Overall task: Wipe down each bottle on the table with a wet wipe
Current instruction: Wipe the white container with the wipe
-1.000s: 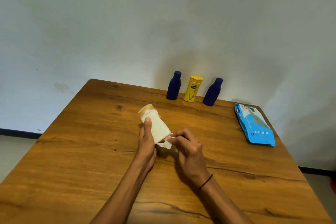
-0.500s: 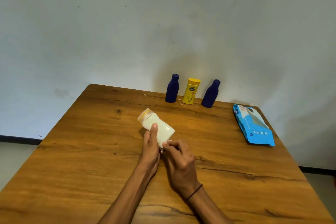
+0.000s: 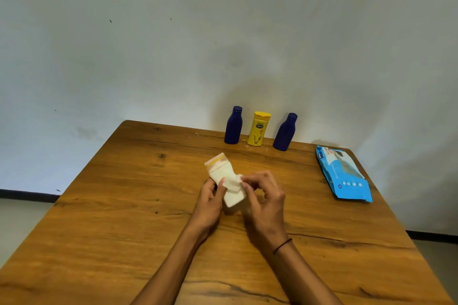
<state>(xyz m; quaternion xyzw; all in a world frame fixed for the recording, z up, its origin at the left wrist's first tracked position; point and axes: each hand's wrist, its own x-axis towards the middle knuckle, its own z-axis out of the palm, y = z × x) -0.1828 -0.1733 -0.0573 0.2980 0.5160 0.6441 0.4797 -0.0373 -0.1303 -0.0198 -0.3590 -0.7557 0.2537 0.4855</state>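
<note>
- The fingers (image 3: 247, 182) of the right hand (image 3: 266, 202) are curled and pinch a small white wet wipe (image 3: 235, 184) against the side of the cream bottle (image 3: 226, 181).
- The left hand (image 3: 209, 202) grips the same bottle from the left, its thumb lying along the bottle's body and the other fingers hidden behind it.
- The cream bottle is held tilted just above the surface (image 3: 124, 205), its banded cap pointing up and away to the left, its base toward the person; whether the base touches the wood cannot be told.
- A thin dark band (image 3: 282, 246) circles the right wrist.
- Both forearms reach in from the near edge, meeting around the middle of the surface.
- Along the far edge, close to the wall (image 3: 223, 32), three bottles stand upright in a row: a dark blue bottle on the left (image 3: 233, 125), a yellow bottle (image 3: 258, 129) in the middle, and a second dark blue bottle on the right (image 3: 285, 132).
- These three stand near each other, not touching, and well apart from the hands.
- A blue pack of wipes (image 3: 343, 173) lies flat near the right edge, to the right of the row.
</note>
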